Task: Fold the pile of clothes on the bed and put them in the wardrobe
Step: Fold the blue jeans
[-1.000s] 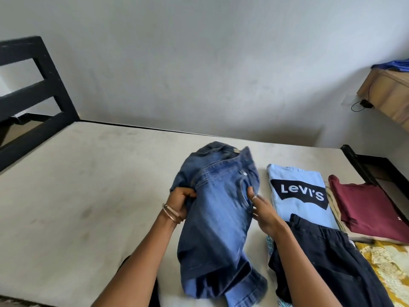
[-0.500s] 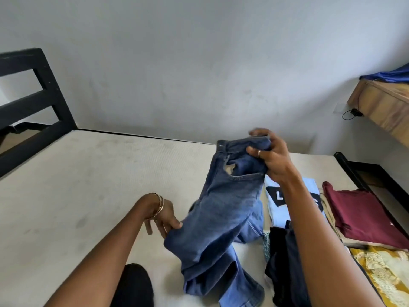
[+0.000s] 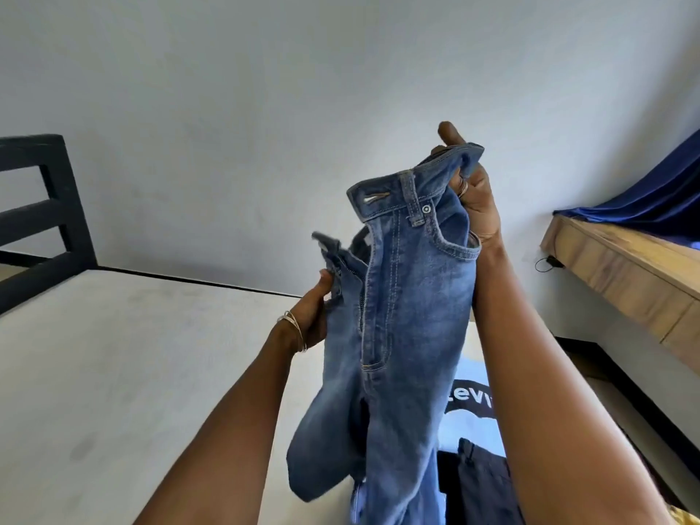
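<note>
A pair of blue jeans (image 3: 409,316) hangs in the air in front of me, fly open, legs trailing down past the frame's bottom edge. My right hand (image 3: 475,195) grips the waistband high up at the right. My left hand (image 3: 316,316), with bangles at the wrist, pinches the other side of the open fly lower down. Under the jeans lies a folded light blue T-shirt (image 3: 467,414) with white lettering, and a dark navy garment (image 3: 479,483) overlaps its near end. Both lie on the bare mattress (image 3: 132,373).
A black bed frame (image 3: 41,229) rises at the left. A wooden shelf (image 3: 625,274) juts from the right wall with dark blue cloth (image 3: 640,202) draped on it. A black bed rail (image 3: 644,407) runs along the right side. A scrap of yellow fabric (image 3: 685,519) shows bottom right.
The jeans went from lying on the mattress to hanging high in the air. My right hand lifted the waistband; my left hand came up from the mattress and took the fly edge. The camera tilted up.
</note>
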A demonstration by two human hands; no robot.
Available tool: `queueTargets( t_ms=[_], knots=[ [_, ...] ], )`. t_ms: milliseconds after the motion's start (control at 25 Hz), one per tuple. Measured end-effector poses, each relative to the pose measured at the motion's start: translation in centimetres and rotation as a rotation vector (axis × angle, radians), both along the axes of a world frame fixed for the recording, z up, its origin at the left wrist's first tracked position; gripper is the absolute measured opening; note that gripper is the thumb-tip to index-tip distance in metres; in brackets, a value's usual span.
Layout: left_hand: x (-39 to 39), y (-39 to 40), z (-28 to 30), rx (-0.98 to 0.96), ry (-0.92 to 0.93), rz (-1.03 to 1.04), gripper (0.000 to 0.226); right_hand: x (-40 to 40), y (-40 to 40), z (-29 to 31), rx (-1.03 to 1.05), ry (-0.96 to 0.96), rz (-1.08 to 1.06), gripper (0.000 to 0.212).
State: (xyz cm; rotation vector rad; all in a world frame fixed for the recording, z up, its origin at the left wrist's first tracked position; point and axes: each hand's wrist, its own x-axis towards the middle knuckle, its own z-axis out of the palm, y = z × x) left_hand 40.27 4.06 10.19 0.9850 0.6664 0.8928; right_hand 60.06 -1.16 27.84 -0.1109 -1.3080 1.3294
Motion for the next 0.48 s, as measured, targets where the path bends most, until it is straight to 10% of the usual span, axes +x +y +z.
queueTargets(
  t_ms=[320,480],
  knots=[
    [-6.1,1.4,7.5,0.277,0.016,0.542,0.011,8.5,-0.2,-1.1,-0.223,-0.116,-0.757,0.080],
    [-7.6,1.3,12.8,0.476,0.233,0.502,0.010,9.9,-1.0,-0.9,-0.237,-0.187,-0.715,0.073]
  ],
)
